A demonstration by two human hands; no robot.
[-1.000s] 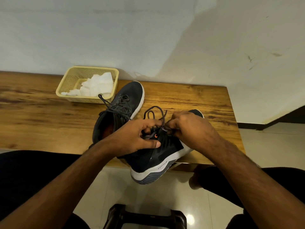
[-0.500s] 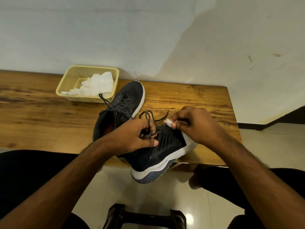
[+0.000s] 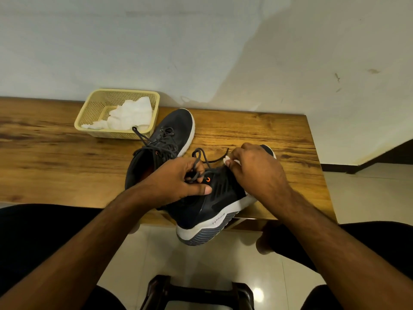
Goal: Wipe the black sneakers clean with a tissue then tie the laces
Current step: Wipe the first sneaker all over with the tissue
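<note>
**Operator:** Head view, the only one I have. Near sneaker [image 3: 214, 198] sits tipped over the table's [image 3: 55, 157] front edge, heel and sole hanging out over the floor. My left hand [image 3: 178, 182] is closed round its collar, fingers hooked through the lace loop [image 3: 197, 162]. My right hand [image 3: 257, 173] is curled over the toe side, pinching a small wad of tissue [image 3: 231, 161] at its fingertips.

**Second:** What worries you?

**Operator:** Balance, I reckon. That shoe looks held up mostly by my left grip; if I loosen it to work the laces, I judge it could slide off the edge. And the tissue sits just beside the loose lace end [image 3: 220, 156], so a wipe could drag the lace along or snag it.

**Second:** Both jobs at once?

**Operator:** Looks that way, and that's the risk. With tissue still pinched, my right hand has no free fingers for a knot. I can't tell whether the toe under my palm is clean.

**Second:** Surroundings?

**Operator:** Far sneaker [image 3: 172, 135] lies flat behind, touching the near one, laces loose; one strand trails up against the yellow basket [image 3: 89, 113], which holds crumpled white tissues [image 3: 129, 115]. Dark stool [image 3: 196, 291] stands below, between my knees. Far shoe crowds my left hand.
</note>
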